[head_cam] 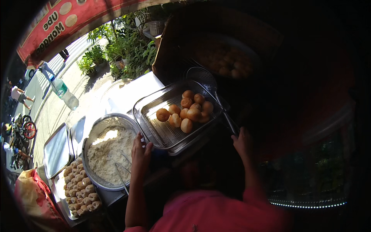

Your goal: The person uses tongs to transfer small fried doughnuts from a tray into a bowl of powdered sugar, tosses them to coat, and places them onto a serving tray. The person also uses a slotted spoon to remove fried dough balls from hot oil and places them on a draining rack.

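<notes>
My right hand (241,141) is shut around the handle of a perforated metal skimmer (204,76), whose round head lies by the far right corner of a wire mesh basket (150,136). Several round golden-brown fried dough balls (194,114) are piled in the basket's right half. My left hand (141,148) is at the basket's near left corner, fingers raised and apart; whether it touches the rim I cannot tell. Just left of it stands a large metal bowl (87,162) of whitish powder (107,150), with metal tongs (121,177) resting in it.
Powder-coated dough pieces (81,191) fill a tray at the lower left, near stacked metal trays (58,150). A dim pan of fried balls (232,63) stands at the upper right. A plastic bottle (63,94), potted plants (116,52) and people on the street appear beyond.
</notes>
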Demonstrator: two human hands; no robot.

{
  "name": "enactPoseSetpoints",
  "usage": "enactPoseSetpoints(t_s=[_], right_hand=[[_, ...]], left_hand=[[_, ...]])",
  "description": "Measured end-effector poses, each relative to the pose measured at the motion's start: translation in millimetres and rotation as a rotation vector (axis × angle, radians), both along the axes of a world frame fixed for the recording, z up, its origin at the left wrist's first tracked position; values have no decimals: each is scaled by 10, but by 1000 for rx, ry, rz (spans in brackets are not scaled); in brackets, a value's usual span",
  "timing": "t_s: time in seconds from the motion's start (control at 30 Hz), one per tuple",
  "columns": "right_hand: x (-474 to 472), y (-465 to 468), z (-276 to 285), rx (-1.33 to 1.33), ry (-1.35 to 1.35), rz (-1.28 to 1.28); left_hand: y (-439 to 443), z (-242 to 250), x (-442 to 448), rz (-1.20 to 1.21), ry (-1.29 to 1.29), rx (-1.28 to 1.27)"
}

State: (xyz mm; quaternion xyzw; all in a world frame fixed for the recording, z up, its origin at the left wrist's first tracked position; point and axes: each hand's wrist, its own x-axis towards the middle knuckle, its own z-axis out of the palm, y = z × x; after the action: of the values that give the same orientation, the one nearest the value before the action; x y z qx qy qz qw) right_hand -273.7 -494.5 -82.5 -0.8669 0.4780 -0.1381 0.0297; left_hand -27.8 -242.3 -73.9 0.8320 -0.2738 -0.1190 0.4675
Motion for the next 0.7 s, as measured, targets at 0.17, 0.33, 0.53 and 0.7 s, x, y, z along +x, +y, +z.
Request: enactPoseSetpoints(t_s=[0.17,0.33,0.53,0.7], right_hand=[[-11,-169,-90,405,-11,45],[104,-362,-163,527,-224,193],[151,-444,-236,458,-356,360],[-23,-283,-49,423,-385,407]], left_hand=[[-440,-236,350,208,-183,456],[-660,-359,473,439,-151,512],[-663,-408,524,617,-69,67],[-639,-113,348,625,-19,-234]])
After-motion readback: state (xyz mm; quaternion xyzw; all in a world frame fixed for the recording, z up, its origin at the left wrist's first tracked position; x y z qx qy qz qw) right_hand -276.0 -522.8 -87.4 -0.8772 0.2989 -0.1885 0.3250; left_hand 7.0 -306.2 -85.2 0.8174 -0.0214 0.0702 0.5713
